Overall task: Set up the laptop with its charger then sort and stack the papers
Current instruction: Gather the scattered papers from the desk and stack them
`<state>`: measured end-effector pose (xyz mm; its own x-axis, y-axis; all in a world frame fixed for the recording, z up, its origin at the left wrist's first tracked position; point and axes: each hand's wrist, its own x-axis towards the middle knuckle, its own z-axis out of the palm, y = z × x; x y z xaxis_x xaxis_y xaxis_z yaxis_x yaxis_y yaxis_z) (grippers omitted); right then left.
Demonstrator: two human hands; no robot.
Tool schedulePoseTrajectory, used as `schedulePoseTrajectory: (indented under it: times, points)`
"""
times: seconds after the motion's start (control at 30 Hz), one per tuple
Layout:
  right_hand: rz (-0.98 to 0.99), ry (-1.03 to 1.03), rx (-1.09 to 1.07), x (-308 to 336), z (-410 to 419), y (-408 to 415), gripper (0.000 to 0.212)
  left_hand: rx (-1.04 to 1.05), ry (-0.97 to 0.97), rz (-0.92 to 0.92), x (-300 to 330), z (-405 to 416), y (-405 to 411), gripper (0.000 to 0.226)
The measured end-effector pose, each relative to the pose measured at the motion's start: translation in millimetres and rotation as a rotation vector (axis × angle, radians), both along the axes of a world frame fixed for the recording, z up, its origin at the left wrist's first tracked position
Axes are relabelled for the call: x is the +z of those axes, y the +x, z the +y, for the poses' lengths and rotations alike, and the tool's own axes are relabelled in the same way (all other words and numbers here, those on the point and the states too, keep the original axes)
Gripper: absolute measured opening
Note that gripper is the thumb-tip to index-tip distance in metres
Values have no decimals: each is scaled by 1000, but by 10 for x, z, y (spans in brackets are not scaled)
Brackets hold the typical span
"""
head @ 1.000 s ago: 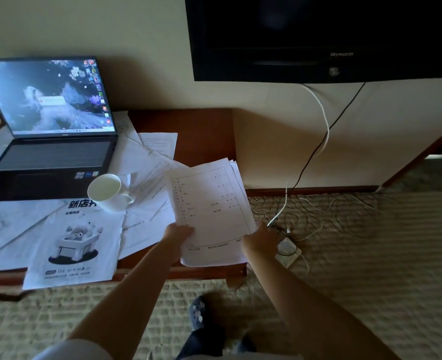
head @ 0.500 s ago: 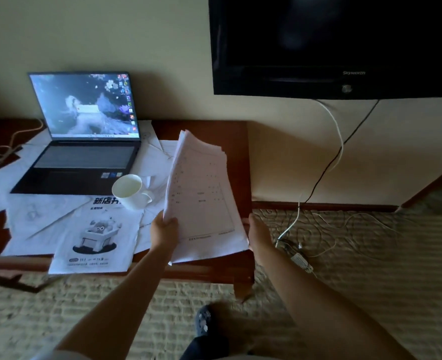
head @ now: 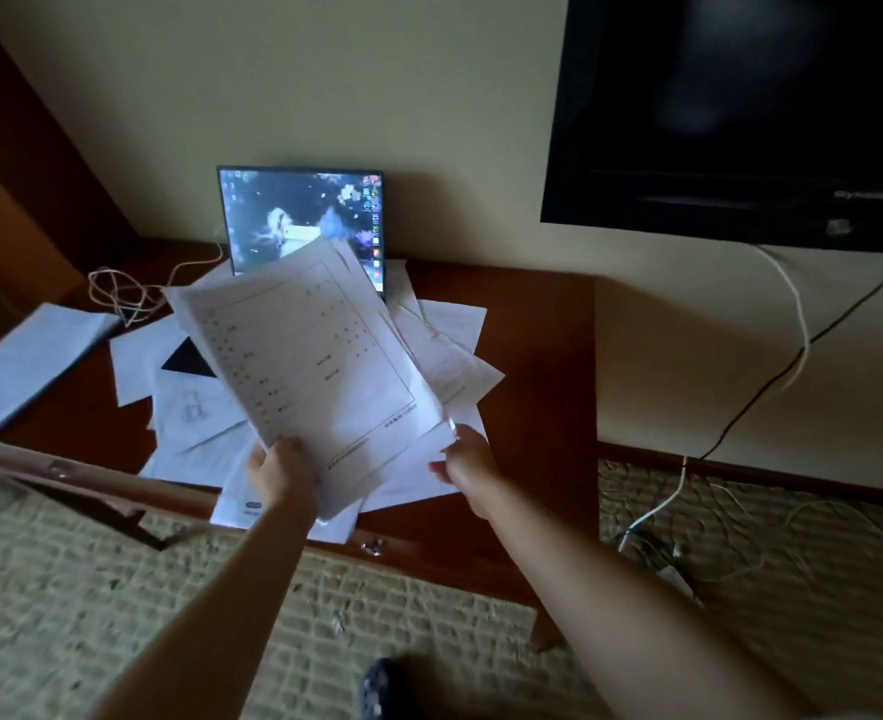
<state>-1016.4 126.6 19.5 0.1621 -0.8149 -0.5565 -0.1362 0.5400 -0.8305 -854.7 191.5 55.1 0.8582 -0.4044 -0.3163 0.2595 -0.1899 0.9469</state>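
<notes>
Taking the laptop as my marker and working from left to right: far to its left lies a separate pile of sheets at the edge of the desk, and nearer, just left of the screen, a pale cable coils on the wood. I judge it the charger lead, though I cannot see where it plugs in.

In front of the laptop, loose papers lie spread over the desk and partly over its base. Above them I hold the gathered sheaf, which now hides the lower part of the lit screen. A second ago this sheaf lay flat at the right end of the desk; half a second ago I had it tipped up on edge; now I have carried it across toward the laptop, fanned and tilted.

My left hand is clamped on the sheaf's near left corner, thumb on top. My right hand touches the near right corner; whether it is truly closed on the paper I cannot tell.

Right of the laptop, more sheets overlap, then bare desk.

I judge the laptop part done and the sorting under way, with most of the papers yet to be collected.
</notes>
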Motion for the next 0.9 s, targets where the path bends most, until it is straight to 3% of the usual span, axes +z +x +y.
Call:
schedulePoseTrajectory:
  times: [0.13,0.23,0.27,0.33,0.4,0.5,0.53,0.6,0.7,0.9]
  points:
    - [42,-65,127,33,-156,492,43,-14,43,44,-57,-147,448,20]
    - [58,-52,130,-44,-344,778,77,-91,68,50,-135,-298,768,19]
    - [56,-13,86,16,-378,857,77,-128,86,48,-162,-360,872,20]
    - [114,21,80,32,-472,976,58,-204,112,69,-230,-501,1052,27]
    - [296,-12,116,-76,-600,1013,37,-240,116,116,-282,-645,1171,31]
    - [464,-32,126,-169,-683,1007,12,-297,116,158,-331,-850,1251,25]
    - [463,-35,83,-208,-701,976,11,-323,117,167,-341,-910,1243,21]
    - [456,-29,-46,-199,-715,869,39,-372,124,179,-364,-1007,1195,21]
    - [487,-44,-181,-145,-766,624,56,-453,146,175,-379,-1108,1019,23]
    - [386,22,-469,-236,-821,37,56,-556,180,178,-420,-1167,563,18]
